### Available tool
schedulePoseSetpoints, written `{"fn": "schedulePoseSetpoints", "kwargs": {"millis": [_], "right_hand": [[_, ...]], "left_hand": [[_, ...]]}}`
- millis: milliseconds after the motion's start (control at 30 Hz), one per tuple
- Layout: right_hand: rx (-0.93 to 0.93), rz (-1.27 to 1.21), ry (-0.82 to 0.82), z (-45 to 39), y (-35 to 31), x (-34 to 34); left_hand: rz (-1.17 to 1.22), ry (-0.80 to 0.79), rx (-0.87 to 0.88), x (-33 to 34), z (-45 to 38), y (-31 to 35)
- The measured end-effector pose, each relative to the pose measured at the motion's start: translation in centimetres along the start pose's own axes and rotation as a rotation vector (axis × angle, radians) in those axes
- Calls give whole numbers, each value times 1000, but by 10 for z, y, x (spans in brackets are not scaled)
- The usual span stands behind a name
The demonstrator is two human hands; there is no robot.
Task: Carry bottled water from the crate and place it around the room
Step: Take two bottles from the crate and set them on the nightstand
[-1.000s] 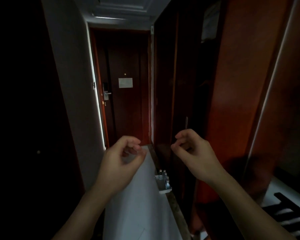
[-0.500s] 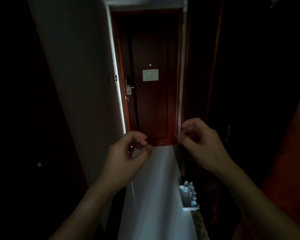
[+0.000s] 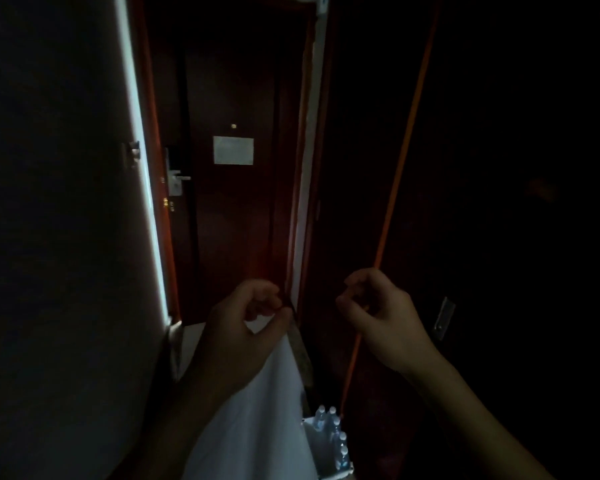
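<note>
A white crate (image 3: 321, 455) sits on the pale floor at the bottom of the view, against the dark right-hand wall. Several water bottles (image 3: 336, 431) with light caps stand along its right side. My left hand (image 3: 243, 330) hovers above and to the left of the crate, fingers curled loosely with nothing in them. My right hand (image 3: 378, 313) hangs above the crate and slightly right, also curled and holding nothing. Both hands are well above the bottles, not touching them.
I am in a narrow, dim corridor. A dark wooden door (image 3: 229, 168) with a metal handle (image 3: 179, 176) and a pale sign closes the far end. A white wall (image 3: 66, 202) runs along the left, dark wooden panels (image 3: 482, 168) along the right.
The view has moved forward and dipped down the corridor, so the door looms larger and the crate sits lower and closer. Both hands stay raised, curled and holding nothing.
</note>
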State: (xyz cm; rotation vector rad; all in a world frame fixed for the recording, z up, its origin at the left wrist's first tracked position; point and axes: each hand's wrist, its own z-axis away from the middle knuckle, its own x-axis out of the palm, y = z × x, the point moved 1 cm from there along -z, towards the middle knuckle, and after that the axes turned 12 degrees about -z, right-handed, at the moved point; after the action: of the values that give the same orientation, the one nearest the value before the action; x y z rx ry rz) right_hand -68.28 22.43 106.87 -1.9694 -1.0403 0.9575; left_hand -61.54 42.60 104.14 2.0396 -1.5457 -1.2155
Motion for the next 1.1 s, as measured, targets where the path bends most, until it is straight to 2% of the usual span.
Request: {"fn": "schedulePoseSetpoints", "kwargs": {"millis": [233, 667, 900, 1100], "right_hand": [[84, 14, 111, -102, 81, 4], [230, -103, 200, -277, 304, -23], [343, 4, 284, -322, 388, -41], [521, 44, 493, -318, 454, -46]], "left_hand": [[16, -116, 38, 65, -105, -63], [-24, -316, 50, 249, -267, -189], [53, -488, 61, 352, -322, -248], [207, -742, 16, 446, -337, -315]]}}
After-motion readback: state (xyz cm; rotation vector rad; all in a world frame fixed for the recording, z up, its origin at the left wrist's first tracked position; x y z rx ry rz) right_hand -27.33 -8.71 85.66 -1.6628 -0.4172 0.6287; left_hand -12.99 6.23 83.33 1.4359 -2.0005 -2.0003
